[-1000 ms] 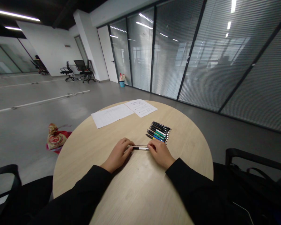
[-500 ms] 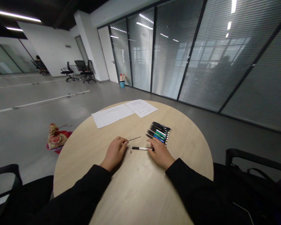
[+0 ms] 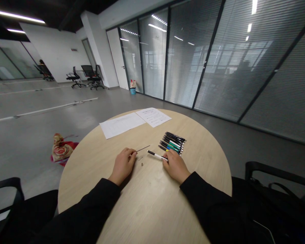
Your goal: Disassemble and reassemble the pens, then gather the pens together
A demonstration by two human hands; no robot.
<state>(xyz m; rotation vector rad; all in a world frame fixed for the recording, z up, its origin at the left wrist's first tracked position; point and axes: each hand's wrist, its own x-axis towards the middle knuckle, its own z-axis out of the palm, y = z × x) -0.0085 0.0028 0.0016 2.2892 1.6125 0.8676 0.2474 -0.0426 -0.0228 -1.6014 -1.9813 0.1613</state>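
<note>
My left hand rests on the round wooden table with its fingers pinched on a thin dark refill that points away to the right. My right hand is closed on the rear end of a white-and-black pen barrel, whose tip points left and away. A tiny dark part and a small pale part lie on the table between the hands. Just beyond my right hand lies a row of several pens, black, green and blue.
Two printed sheets lie at the table's far side. Black chair arms stand at the left and right. A red-and-tan bag sits on the grey floor left of the table. Glass partitions with blinds run along the right.
The pen has come apart: my left hand has drawn the thin refill out to the left, and my right hand has swung the barrel up and away. Small parts now lie between the hands.
</note>
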